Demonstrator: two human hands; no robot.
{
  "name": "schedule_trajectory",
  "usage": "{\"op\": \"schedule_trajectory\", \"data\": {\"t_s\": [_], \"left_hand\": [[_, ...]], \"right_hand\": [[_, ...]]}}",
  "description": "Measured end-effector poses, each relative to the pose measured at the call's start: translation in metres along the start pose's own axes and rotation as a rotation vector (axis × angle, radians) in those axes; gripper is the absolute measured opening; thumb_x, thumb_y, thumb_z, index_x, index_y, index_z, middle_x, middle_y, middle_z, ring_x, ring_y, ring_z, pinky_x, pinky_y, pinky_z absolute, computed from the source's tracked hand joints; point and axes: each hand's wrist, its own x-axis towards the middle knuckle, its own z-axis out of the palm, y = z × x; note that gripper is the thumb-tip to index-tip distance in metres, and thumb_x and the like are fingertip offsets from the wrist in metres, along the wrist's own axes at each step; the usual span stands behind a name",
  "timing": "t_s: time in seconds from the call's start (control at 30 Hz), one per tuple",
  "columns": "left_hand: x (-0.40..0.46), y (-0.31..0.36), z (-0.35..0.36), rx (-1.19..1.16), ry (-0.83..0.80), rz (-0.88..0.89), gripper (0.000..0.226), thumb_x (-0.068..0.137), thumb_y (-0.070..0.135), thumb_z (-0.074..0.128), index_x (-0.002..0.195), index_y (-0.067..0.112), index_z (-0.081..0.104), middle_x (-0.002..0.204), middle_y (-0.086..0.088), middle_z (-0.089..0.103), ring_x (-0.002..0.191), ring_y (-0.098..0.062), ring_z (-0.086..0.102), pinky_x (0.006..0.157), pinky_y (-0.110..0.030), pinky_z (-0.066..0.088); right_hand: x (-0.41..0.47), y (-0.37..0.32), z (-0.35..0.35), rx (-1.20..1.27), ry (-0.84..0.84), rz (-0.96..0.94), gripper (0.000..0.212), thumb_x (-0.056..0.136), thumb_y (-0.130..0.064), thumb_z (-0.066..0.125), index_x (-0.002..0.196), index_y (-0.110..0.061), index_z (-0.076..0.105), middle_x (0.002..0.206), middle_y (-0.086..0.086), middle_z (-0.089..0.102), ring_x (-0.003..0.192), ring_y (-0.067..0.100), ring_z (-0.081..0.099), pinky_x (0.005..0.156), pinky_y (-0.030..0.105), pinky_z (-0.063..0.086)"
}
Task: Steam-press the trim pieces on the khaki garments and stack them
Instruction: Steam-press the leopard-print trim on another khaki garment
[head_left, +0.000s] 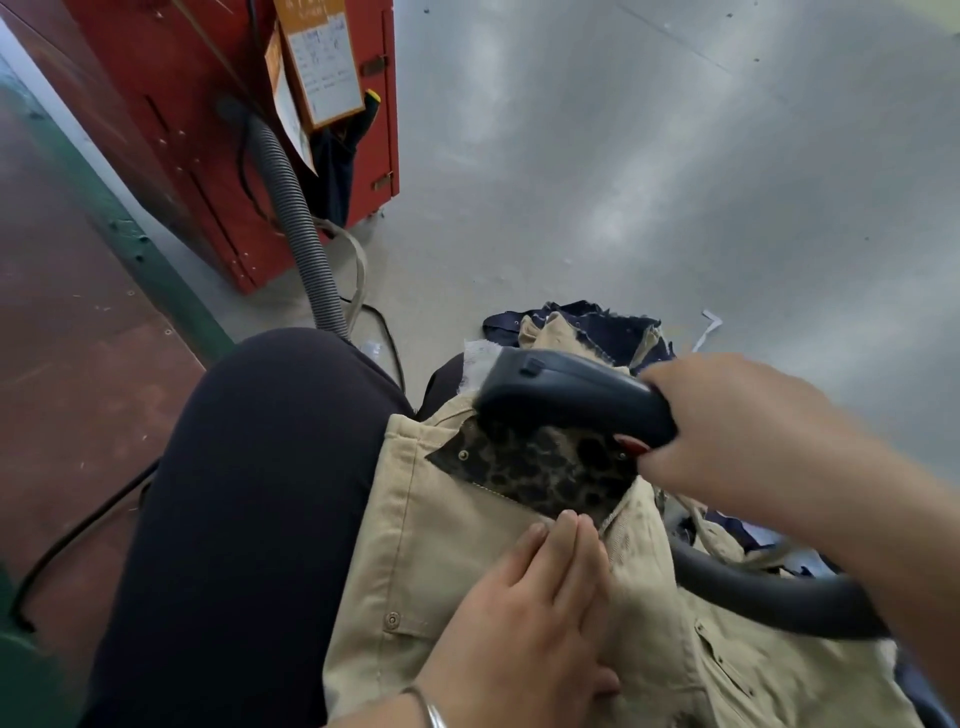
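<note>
Your right hand is wrapped around the handle of the black steam iron, fingers curled under it and a red-painted nail showing at the grip. The iron's body sits over the leopard-print trim piece, covering its upper edge — whether the soleplate actually touches the cloth you cannot tell from here. The trim is a dark, spotted flap with a small metal snap near its left corner, sewn onto the khaki garment that lies across your lap.

Your left hand lies flat on the khaki cloth with fingers straight and together, gripping nothing, the fingertips just touching the lower edge of the trim. A thin bangle circles that wrist.

A thick dark hose runs from under your right forearm across the garment's right side. Beyond the iron, on the grey floor, a heap of navy and khaki pieces lies just past your knee — dark trousers cover the leg.

At upper left stands a red cabinet with a paper sheet hung on it, and a ribbed grey hose comes down from it.
</note>
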Motion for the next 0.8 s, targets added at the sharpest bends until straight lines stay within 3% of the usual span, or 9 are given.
{"op": "schedule_trajectory", "data": {"t_s": [0.17,0.3,0.37,0.4,0.5,0.57,0.63,0.73,0.8], "left_hand": [[0.001,0.001,-0.009,-0.078,-0.084,-0.012,0.071,0.075,0.071,0.039,0.112,0.021,0.071,0.114,0.001,0.069,0.109,-0.013,0.063,0.089,-0.024,0.052],[-0.001,-0.002,-0.015,-0.158,-0.116,-0.097,0.071,0.074,0.069,0.036,0.109,0.021,0.073,0.113,0.001,0.07,0.108,-0.012,0.064,0.088,-0.023,0.052],[-0.003,-0.006,-0.018,-0.222,-0.13,-0.166,0.072,0.075,0.068,0.034,0.109,0.018,0.073,0.114,-0.002,0.069,0.108,-0.014,0.064,0.085,-0.026,0.054],[-0.004,-0.008,-0.019,-0.255,-0.137,-0.196,0.072,0.076,0.067,0.034,0.11,0.017,0.073,0.115,-0.004,0.069,0.109,-0.017,0.064,0.083,-0.028,0.055],[-0.009,-0.014,-0.02,-0.284,-0.127,-0.314,0.069,0.072,0.064,0.042,0.112,0.015,0.071,0.118,-0.009,0.066,0.108,-0.025,0.064,0.075,-0.034,0.058],[-0.012,-0.017,-0.02,-0.266,-0.138,-0.398,0.067,0.067,0.063,0.06,0.112,0.015,0.071,0.118,-0.013,0.066,0.104,-0.031,0.065,0.066,-0.037,0.059],[-0.013,-0.021,-0.023,-0.278,-0.193,-0.508,0.067,0.062,0.057,0.073,0.11,0.01,0.071,0.115,-0.021,0.065,0.097,-0.036,0.066,0.055,-0.037,0.058],[-0.016,-0.032,-0.031,-0.288,-0.282,-0.605,0.068,0.075,0.056,0.053,0.129,0.014,0.056,0.13,-0.026,0.051,0.104,-0.032,0.062,0.06,-0.033,0.056],[-0.023,-0.042,-0.038,-0.23,-0.267,-0.578,0.074,0.067,0.06,0.048,0.13,0.02,0.053,0.132,-0.02,0.048,0.108,-0.029,0.059,0.062,-0.033,0.054]], "right_hand": [[0.055,-0.024,-0.006,0.132,0.073,-0.007,0.011,0.081,-0.023,0.066,0.09,-0.02,0.06,0.067,-0.002,0.055,0.056,0.012,0.051,0.047,0.021,0.031],[0.076,0.0,-0.029,0.343,0.153,0.109,0.007,0.082,-0.014,0.067,0.085,-0.01,0.062,0.064,0.01,0.065,0.052,0.027,0.067,0.05,0.032,0.055],[0.061,0.026,-0.039,0.482,0.184,0.123,0.009,0.078,-0.007,0.07,0.081,-0.011,0.062,0.056,0.011,0.068,0.047,0.025,0.069,0.041,0.036,0.056],[0.05,0.04,-0.039,0.525,0.192,0.115,0.011,0.075,-0.006,0.071,0.078,-0.012,0.062,0.05,0.008,0.066,0.041,0.02,0.066,0.034,0.03,0.05],[0.01,0.076,-0.027,0.544,0.216,0.158,0.023,0.056,-0.031,0.072,0.07,-0.015,0.064,0.044,0.002,0.064,0.034,0.015,0.062,0.033,0.024,0.045],[-0.016,0.099,-0.008,0.605,0.237,0.239,0.039,0.042,-0.045,0.064,0.079,-0.031,0.067,0.043,0.005,0.063,0.034,0.02,0.062,0.041,0.03,0.053],[-0.035,0.128,0.021,0.698,0.217,0.316,0.042,0.041,-0.044,0.065,0.082,-0.033,0.065,0.043,0.009,0.061,0.032,0.026,0.059,0.041,0.039,0.055],[-0.059,0.172,0.066,0.754,0.14,0.446,0.043,0.043,-0.039,0.07,0.082,-0.023,0.066,0.042,0.014,0.059,0.03,0.032,0.056,0.04,0.047,0.054],[-0.076,0.181,0.087,0.759,0.087,0.477,0.051,0.039,-0.042,0.072,0.081,-0.013,0.068,0.044,0.011,0.062,0.033,0.027,0.057,0.048,0.055,0.058]]}}
